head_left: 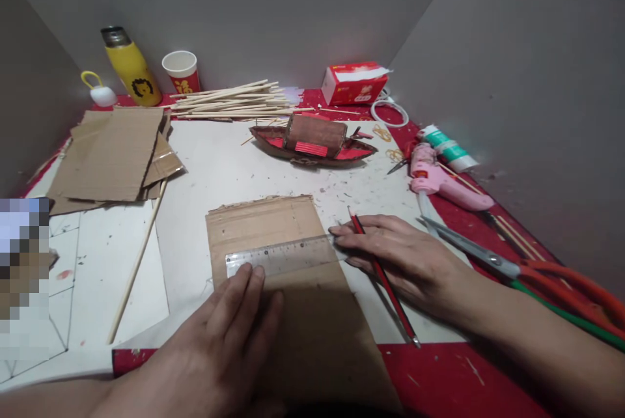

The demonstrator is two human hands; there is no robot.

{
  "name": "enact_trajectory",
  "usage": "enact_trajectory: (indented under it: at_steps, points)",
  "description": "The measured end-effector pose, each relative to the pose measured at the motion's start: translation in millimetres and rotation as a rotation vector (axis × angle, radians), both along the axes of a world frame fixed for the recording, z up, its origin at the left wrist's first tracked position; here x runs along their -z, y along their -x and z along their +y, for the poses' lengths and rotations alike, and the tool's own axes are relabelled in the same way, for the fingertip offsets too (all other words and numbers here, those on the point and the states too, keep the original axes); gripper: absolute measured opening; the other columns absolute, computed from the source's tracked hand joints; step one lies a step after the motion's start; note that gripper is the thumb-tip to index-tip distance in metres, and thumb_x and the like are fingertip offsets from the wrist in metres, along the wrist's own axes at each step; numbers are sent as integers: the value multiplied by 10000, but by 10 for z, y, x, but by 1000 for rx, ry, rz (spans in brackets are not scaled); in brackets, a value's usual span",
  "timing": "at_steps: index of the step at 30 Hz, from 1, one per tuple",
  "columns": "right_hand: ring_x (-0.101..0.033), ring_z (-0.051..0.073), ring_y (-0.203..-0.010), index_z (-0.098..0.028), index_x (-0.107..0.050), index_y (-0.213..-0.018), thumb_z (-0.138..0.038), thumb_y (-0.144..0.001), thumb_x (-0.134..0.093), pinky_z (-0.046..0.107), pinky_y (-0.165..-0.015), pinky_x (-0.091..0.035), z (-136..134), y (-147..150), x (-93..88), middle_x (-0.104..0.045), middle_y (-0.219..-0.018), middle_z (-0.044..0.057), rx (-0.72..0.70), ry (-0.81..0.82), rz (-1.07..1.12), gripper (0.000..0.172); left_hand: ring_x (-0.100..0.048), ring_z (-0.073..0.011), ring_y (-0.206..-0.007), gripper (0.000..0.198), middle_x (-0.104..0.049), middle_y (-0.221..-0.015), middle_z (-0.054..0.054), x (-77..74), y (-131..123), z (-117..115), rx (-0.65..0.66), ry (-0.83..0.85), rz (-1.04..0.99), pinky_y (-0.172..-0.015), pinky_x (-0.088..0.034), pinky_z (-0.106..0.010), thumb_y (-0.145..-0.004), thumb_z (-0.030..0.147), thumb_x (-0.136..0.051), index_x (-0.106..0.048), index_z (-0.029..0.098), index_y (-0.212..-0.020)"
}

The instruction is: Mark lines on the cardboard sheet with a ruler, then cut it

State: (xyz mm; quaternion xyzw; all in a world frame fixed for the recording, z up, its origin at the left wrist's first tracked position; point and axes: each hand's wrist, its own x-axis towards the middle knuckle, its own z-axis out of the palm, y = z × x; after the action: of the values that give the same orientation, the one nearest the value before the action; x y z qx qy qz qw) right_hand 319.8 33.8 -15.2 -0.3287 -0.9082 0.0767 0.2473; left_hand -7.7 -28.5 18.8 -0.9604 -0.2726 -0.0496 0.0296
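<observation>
A brown cardboard sheet (263,222) lies in front of me on white paper. A clear plastic ruler (280,255) rests across it. My left hand (229,327) lies flat on the cardboard, fingers stretched out, fingertips pressing the ruler's near edge. My right hand (395,255) rests at the ruler's right end, fingers touching it, with a red pencil (383,278) held loosely between its fingers and lying along the hand.
A cardboard model boat (312,141) sits further back. Wooden sticks (229,102), a yellow flask (131,68), a paper cup (181,71) and a tissue box (354,83) line the back. Cardboard scraps (110,154) lie left. Scissors (512,268), a pink glue gun (439,180) and a glue tube (446,148) lie right.
</observation>
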Motion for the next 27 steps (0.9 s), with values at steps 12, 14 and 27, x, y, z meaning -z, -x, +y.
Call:
enact_trajectory:
  at_steps: [12, 14, 27]
  points:
    - [-629, 252, -1105, -185, -596, -1280, -59, -899, -594, 397, -895, -585, -17, -25, 8, -732, -1213, 107, -1, -14, -43, 401, -607, -436, -1227, 883, -572, -1362, -332, -9, -63, 46, 58, -37, 66, -824, -619, -421, -773, 642, -715, -569, 12, -1374]
    - [-622, 252, -1115, -182, -596, -1285, -59, -900, -594, 391, -898, -583, -18, -26, 7, -729, -1221, 106, -2, -10, -44, 404, -621, -435, -1207, 915, -584, -1347, -334, -19, -74, 54, 61, -39, 84, -798, -626, -410, -735, 650, -745, -576, 9, -1365]
    - [-655, 286, -1085, -269, -551, -1368, -94, -932, -553, 431, -838, -611, -36, -29, -40, -742, -1154, 87, -6, 14, -51, 469, -519, -474, -1310, 871, -510, -1398, -374, 68, -46, 27, 43, 18, 20, -927, -571, -485, -869, 636, -609, -460, -20, -1423]
